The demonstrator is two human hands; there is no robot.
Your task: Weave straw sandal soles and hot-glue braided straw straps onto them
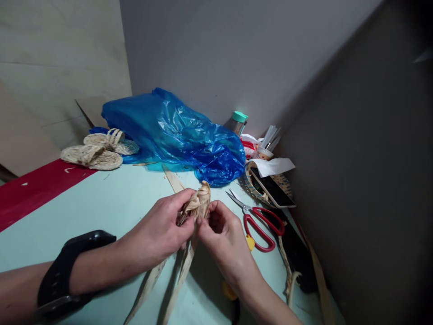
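A small woven piece of dry, straw-coloured plant fibre (202,201) is held up between both hands, over the pale green tabletop (135,198). My left hand (165,223) grips its left side, thumb at the lower edge and fingers partly behind it. At its lower right, my right hand (225,230) pinches the piece with thumb and curled forefinger. Long flat strips (182,271) hang from it toward the near edge. One more strip (173,179) shows behind the piece. Red-handled scissors (259,221) lie open just right of my right hand.
A blue plastic bag (176,131) lies against the wall. Woven slippers (98,155) sit at the back left, near a red strip (40,189). Toward the right are a woven basket (252,186) with a phone (275,189) on it, a green-lidded bottle (239,118) and loose fibre pieces (287,271).
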